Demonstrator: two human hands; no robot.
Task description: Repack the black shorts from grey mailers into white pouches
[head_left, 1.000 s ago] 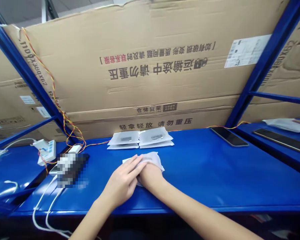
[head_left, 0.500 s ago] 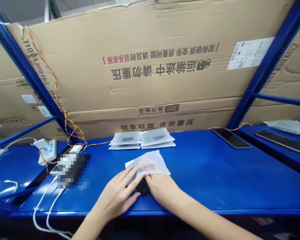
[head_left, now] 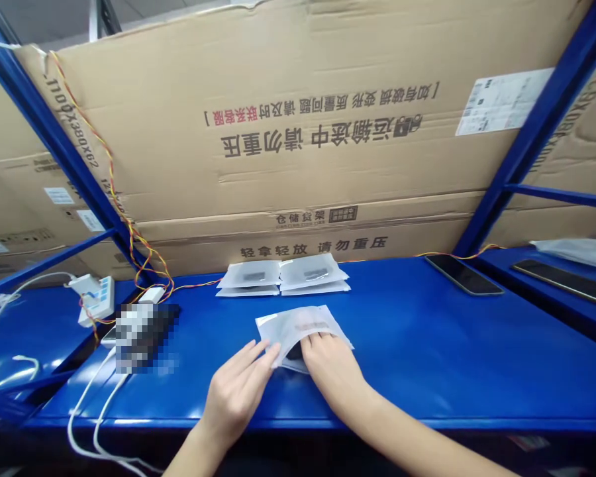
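Observation:
A frosted plastic zip bag [head_left: 283, 324] lies near the front of the blue shelf, its mouth gaping toward me. My left hand [head_left: 241, 384] pinches the left edge of that mouth between thumb and fingers. The fingers of my right hand [head_left: 332, 371] reach inside the bag, pressed together, with their tips hidden under the upper sheet. Against them, partly in the bag, is a small black item [head_left: 295, 351]; its kind does not show. Behind the bag sit two short stacks of similar frosted bags, a left stack [head_left: 253, 275] and a right stack [head_left: 312, 273], with dark items inside.
A phone [head_left: 461, 275] lies at the back right, and another phone [head_left: 566, 281] rests on the neighbouring shelf. At left are a power strip [head_left: 99, 301], white cables [head_left: 82, 397] and a pixelated patch. A cardboard sheet [head_left: 298, 165] stands along the back.
The black item has gone from below the bag's mouth to partly inside it, along with my right fingers. My left hand has shifted from atop the bag to its edge.

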